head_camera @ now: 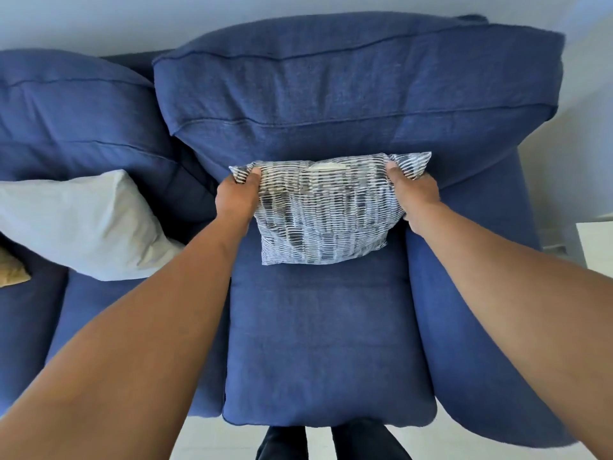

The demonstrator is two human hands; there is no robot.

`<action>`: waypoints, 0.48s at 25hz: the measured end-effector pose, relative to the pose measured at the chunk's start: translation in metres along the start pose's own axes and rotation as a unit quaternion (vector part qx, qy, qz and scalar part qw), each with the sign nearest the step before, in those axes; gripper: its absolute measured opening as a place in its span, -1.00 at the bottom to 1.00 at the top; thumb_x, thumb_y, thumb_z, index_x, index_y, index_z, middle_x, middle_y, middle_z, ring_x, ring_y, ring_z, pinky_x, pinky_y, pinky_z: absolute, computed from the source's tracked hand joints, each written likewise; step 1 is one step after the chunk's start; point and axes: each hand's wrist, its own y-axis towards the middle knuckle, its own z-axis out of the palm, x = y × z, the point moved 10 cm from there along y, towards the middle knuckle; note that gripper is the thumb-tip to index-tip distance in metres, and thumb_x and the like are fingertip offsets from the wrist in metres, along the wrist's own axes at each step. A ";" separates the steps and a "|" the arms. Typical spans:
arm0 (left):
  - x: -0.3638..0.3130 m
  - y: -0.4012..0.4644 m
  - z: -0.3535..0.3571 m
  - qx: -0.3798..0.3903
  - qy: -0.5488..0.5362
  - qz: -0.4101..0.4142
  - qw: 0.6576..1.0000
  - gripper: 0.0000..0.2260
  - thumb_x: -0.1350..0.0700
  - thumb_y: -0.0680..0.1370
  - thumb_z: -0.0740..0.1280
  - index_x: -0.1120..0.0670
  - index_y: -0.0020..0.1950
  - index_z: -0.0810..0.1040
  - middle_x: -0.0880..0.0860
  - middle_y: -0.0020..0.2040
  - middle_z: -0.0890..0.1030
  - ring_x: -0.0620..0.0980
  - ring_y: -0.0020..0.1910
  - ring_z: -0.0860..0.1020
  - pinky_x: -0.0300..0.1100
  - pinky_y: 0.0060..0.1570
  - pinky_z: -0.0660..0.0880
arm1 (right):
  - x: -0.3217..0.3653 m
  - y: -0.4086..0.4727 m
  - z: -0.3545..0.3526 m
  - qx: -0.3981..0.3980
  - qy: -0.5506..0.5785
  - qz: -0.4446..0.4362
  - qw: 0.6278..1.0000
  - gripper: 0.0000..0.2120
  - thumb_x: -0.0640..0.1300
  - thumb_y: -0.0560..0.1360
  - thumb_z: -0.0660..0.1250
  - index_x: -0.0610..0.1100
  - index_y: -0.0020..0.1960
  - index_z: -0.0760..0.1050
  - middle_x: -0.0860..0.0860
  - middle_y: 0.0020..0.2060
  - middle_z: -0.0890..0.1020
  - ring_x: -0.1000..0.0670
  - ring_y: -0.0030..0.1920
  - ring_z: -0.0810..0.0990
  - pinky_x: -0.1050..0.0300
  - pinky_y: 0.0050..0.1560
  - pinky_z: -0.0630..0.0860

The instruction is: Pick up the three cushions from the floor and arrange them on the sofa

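A blue-and-white striped cushion [323,210] stands on the right seat of the blue sofa [328,343], leaning against the back cushion. My left hand [237,197] grips its upper left corner and my right hand [413,190] grips its upper right corner. A plain light grey cushion [86,224] lies propped on the middle seat to the left. At the far left edge, a corner of a tan cushion [11,270] shows; the remainder is out of frame.
The sofa's padded right armrest [471,310] runs beside the seat. A white piece of furniture [595,240] stands to the right of the sofa. Pale floor and my dark-trousered legs [331,441] are at the bottom.
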 end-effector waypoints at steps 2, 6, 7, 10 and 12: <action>-0.001 -0.009 -0.005 -0.029 0.031 0.022 0.999 -0.57 -0.20 0.62 0.39 0.16 0.22 0.64 0.12 0.16 0.73 0.16 0.17 0.68 0.08 0.26 0.62 | 0.003 -0.004 -0.006 -0.016 -0.022 -0.035 0.999 -0.37 0.34 0.46 0.47 -0.12 0.28 0.54 -0.05 0.25 0.66 -0.13 0.24 0.65 -0.13 0.31 0.60; -0.008 -0.022 -0.008 -0.045 0.058 0.063 0.995 -0.66 -0.10 0.66 0.36 0.19 0.11 0.62 0.07 -0.01 0.70 0.09 -0.02 0.65 0.11 0.20 0.64 | 0.005 -0.020 -0.018 -0.043 -0.043 -0.088 0.994 -0.57 0.21 0.54 0.46 -0.15 0.11 0.55 -0.07 0.10 0.69 -0.15 0.17 0.68 -0.04 0.19 0.62; -0.006 -0.023 -0.010 -0.047 0.046 0.055 0.996 -0.65 -0.10 0.66 0.35 0.18 0.17 0.61 0.07 0.03 0.69 0.09 0.02 0.65 0.08 0.21 0.63 | 0.004 -0.023 -0.020 -0.047 -0.037 -0.096 0.994 -0.57 0.19 0.55 0.45 -0.18 0.13 0.57 -0.09 0.11 0.71 -0.13 0.16 0.69 -0.07 0.22 0.63; 0.002 -0.042 -0.014 -0.031 0.049 0.045 0.997 -0.44 -0.16 0.66 0.36 0.19 0.51 0.44 0.11 0.40 0.62 0.14 0.33 0.61 0.02 0.37 0.52 | 0.003 -0.043 -0.025 -0.027 -0.035 -0.128 0.991 -0.48 0.15 0.58 0.44 -0.20 0.37 0.56 -0.11 0.30 0.69 -0.02 0.26 0.66 -0.13 0.39 0.57; 0.012 -0.069 -0.018 -0.015 0.090 0.066 0.994 -0.31 -0.15 0.68 0.34 0.14 0.70 0.24 0.11 0.62 0.45 0.10 0.54 0.48 -0.07 0.44 0.42 | -0.005 -0.063 -0.025 0.004 -0.044 -0.140 0.989 -0.42 0.11 0.60 0.43 -0.18 0.50 0.50 -0.10 0.42 0.63 0.05 0.34 0.61 -0.05 0.46 0.52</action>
